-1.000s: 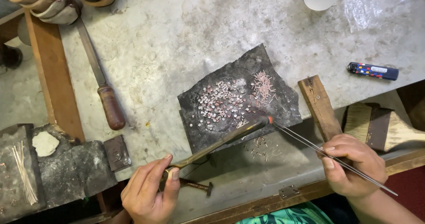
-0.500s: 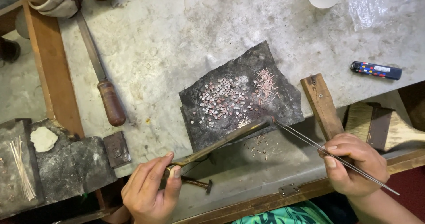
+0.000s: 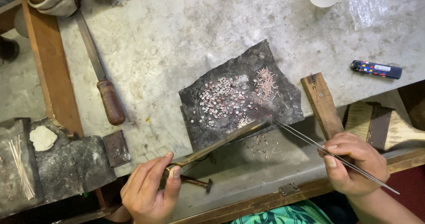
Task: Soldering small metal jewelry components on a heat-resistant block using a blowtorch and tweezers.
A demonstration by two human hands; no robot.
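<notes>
Left hand (image 3: 148, 193) pinches a brass torch (image 3: 221, 142); right hand (image 3: 354, 162) clamps long tweezers (image 3: 318, 148). Blue lighter (image 3: 376, 69) lies upper right.

Bare bench top (image 3: 186, 33) open above slate block (image 3: 283, 104), file (image 3: 99, 78) flanking left, wooden peg (image 3: 321, 104) right

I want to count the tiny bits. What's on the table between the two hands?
In the head view, between the left hand and right hand lies a scatter of small pins on the bare table, under the torch and tweezers.
</notes>
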